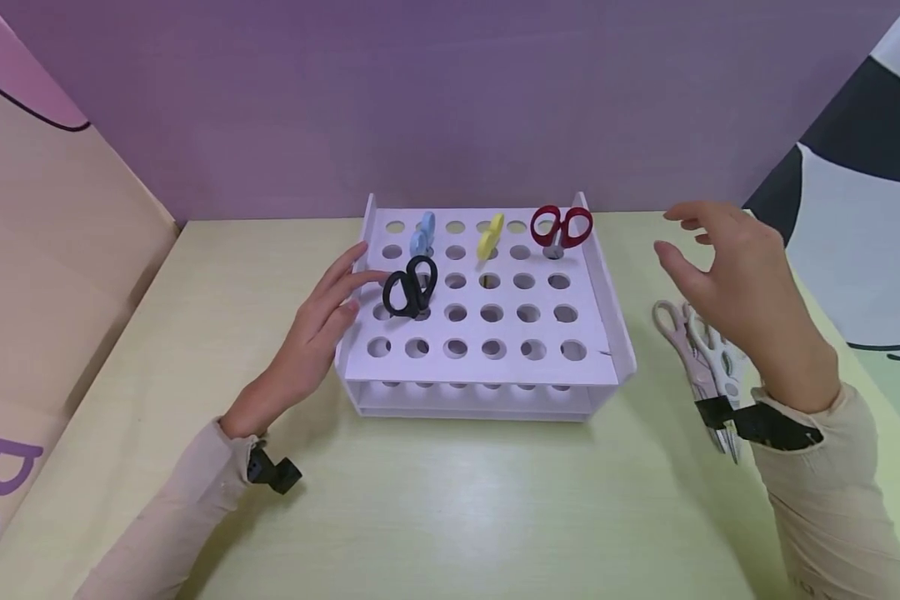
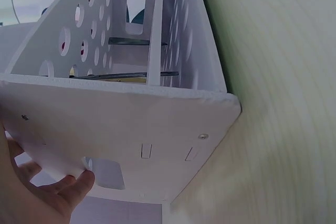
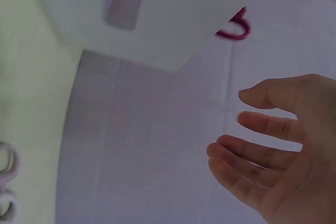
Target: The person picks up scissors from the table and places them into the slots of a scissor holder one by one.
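A white rack [image 1: 472, 332] with rows of round holes stands on the table. My left hand [image 1: 311, 342] lies against its left side, fingers extended over the edge near the black-handled scissors [image 1: 410, 287]; the left wrist view has the fingertips by a slot in the side panel [image 2: 157, 135]. Farther back, the rack bears a light blue handle [image 1: 422, 235], a yellow handle [image 1: 491, 237] and red-handled scissors [image 1: 561, 227]. Right of the rack, my right hand [image 1: 742, 275] hovers with nothing in it, fingers loosely bent and apart. Below it lie pinkish scissors [image 1: 682, 342] and white-handled scissors [image 1: 720, 354], partly covered by the wrist strap.
A purple wall [image 1: 450, 100] rises behind the table [image 1: 450, 500]. Printed panels stand at the left [image 1: 52, 275] and right [image 1: 862, 208]. Raised side walls flank the rack's top, and a lower shelf [image 1: 472, 410] shows under it.
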A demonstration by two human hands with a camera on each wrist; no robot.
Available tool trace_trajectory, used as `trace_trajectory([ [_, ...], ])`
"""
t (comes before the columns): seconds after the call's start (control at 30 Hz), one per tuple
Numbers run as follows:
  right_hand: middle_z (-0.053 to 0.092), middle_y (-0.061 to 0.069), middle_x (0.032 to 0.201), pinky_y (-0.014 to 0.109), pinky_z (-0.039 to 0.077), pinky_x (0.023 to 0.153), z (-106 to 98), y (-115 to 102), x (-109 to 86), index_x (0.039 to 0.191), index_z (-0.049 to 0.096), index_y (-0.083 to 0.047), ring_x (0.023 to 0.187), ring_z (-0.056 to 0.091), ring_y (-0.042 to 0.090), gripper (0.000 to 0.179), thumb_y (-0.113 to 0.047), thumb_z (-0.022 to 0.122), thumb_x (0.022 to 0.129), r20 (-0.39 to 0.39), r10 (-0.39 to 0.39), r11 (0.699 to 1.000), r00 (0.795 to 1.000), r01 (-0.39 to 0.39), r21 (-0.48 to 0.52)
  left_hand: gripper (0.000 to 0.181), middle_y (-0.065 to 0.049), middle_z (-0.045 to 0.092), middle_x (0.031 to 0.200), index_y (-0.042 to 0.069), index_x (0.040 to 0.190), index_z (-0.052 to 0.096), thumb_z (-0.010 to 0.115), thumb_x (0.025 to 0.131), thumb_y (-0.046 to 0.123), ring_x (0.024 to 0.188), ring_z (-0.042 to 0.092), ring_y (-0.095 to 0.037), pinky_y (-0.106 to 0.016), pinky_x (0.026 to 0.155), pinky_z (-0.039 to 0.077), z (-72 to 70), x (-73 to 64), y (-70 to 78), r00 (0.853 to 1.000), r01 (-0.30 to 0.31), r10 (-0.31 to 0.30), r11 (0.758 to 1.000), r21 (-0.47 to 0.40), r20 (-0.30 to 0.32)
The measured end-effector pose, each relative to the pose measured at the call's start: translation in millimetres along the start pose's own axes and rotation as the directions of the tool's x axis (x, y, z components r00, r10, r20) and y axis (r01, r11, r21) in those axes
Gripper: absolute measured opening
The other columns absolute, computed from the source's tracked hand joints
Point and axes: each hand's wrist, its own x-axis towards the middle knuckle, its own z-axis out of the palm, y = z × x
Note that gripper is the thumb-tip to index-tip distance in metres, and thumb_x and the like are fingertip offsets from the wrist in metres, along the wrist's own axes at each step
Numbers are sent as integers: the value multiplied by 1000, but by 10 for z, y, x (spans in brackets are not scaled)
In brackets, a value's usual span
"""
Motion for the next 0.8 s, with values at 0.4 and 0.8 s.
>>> trace_trajectory([
  [0.4,58,32,121,63,47,88,172,602,-5,130,54,6,109,55,48,39,-15,58,97,148,162,987,976,-163,-12,40,2,27,162,11,134,60,36,102,14,149,22,-15,-57,115,25,-7,2,29,1000,-16,16,1000,-6,5],
  [0.8,52,37,122,69,43,86,93,1140,-135,136,44,9,110,51,54,48,-20,55,99,176,291,957,940,-286,-55,40,7,26,162,13,135,60,36,103,16,148,22,-14,-56,114,27,-22,-4,66,1000,6,-6,1000,1,13],
])
